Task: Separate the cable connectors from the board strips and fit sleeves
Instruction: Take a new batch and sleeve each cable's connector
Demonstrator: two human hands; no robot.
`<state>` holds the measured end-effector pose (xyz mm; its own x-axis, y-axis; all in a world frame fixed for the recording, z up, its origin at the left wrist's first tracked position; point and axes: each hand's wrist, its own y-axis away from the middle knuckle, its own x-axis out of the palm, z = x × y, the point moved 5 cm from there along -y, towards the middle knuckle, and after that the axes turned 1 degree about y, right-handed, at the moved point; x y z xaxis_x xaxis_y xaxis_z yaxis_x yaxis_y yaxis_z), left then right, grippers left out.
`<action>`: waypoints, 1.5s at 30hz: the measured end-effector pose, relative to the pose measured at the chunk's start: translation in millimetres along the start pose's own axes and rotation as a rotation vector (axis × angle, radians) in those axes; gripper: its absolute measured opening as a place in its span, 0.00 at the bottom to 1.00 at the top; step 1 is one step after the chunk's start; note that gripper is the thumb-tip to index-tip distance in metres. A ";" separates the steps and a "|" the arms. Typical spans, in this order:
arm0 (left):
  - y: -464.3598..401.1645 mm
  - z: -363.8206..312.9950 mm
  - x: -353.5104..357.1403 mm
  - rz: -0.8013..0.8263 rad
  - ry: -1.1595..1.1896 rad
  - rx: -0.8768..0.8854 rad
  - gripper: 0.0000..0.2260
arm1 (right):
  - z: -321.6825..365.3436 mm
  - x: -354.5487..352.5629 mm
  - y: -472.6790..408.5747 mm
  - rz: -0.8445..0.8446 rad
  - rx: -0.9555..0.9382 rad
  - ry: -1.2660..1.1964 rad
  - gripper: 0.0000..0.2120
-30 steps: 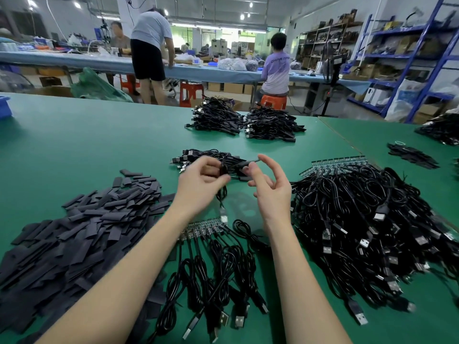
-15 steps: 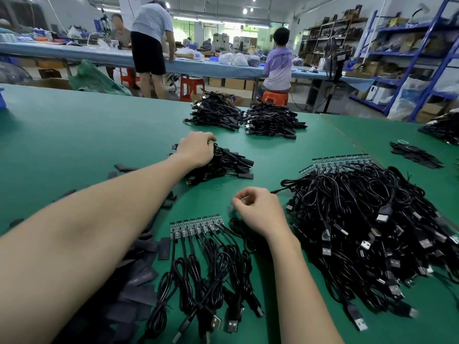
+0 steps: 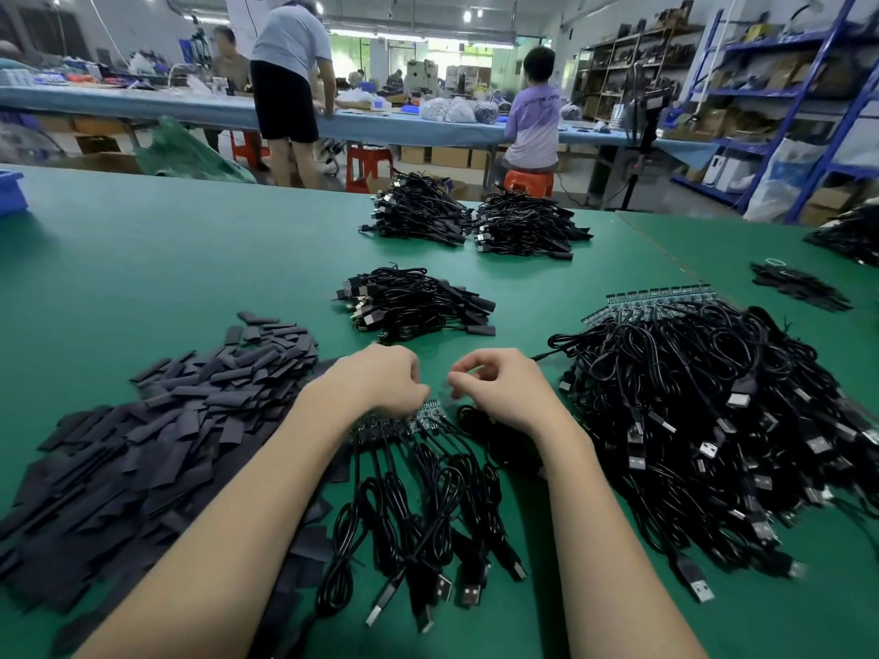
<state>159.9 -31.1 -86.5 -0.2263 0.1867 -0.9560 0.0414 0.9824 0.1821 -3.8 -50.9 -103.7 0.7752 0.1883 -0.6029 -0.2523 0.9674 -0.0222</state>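
Hands meet over the board strip (image 3: 404, 423) on the green table (image 3: 142, 259): left hand (image 3: 380, 378) curls onto it, right hand (image 3: 499, 387) curls too, but I cannot tell what it holds. Snapping one connector off looks next. Strip runs left to right; cables (image 3: 418, 506) trail toward the person.

sleeves (image 3: 157, 430) left, cable heap (image 3: 713, 420) right, board strip (image 3: 404, 423) between

Factory assembly floor. Beyond the green worktable (image 3: 142, 259) runs a long blue bench (image 3: 142, 109) with workers (image 3: 285, 73) at it; to the table's right stand blue shelves (image 3: 780, 88) holding cartons. On the table lie cable heaps (image 3: 713, 420).
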 end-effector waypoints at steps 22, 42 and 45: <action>14.0 1.4 -24.8 -0.099 0.985 0.482 0.06 | 15.2 0.0 14.1 0.247 0.038 -0.785 0.13; 7.1 -29.4 -0.7 -0.168 1.235 0.342 0.04 | 39.1 -45.7 11.2 -0.252 -0.122 -0.425 0.06; 4.0 -25.9 7.9 -0.205 1.400 0.256 0.04 | 49.5 -42.1 11.5 -0.267 -0.154 -0.236 0.06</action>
<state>133.0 -25.8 -87.4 -0.9964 0.0372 0.0763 0.0280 0.9926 -0.1181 -10.7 -39.3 -39.1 0.9328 -0.0158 -0.3601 -0.0936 0.9542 -0.2842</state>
